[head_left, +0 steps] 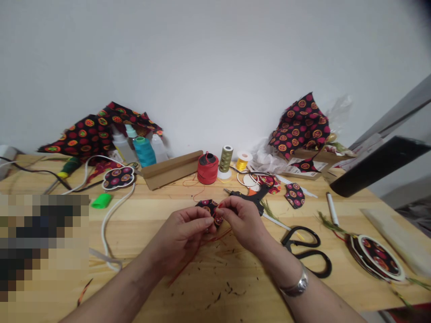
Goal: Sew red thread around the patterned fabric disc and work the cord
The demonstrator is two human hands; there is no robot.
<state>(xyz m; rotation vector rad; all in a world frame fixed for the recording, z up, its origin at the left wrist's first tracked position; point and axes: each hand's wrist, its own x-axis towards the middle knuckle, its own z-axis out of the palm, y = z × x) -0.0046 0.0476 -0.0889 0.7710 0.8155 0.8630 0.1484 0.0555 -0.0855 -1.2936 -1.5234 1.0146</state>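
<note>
My left hand (188,231) and my right hand (241,220) meet over the middle of the table, each closed in a pinch. Between them runs a thin red cord (191,258), whose loose length trails below the fingers to the lower left. What exactly lies at the fingertips is small and partly hidden. Just behind the hands shows a dark patterned fabric piece (206,204), partly covered by the fingers. A spool of red thread (207,169) stands farther back. Beside my right hand lies a black glue gun (257,197), and black-handled scissors (311,255) rest near my right forearm.
A green spool (225,160), a yellow spool (243,161) and a teal spool (144,151) stand near the wall. A flower-shaped fabric piece (118,178) and green cap (101,201) lie left. A round fabric-covered piece (380,258) lies right. Dark scraps dot the front.
</note>
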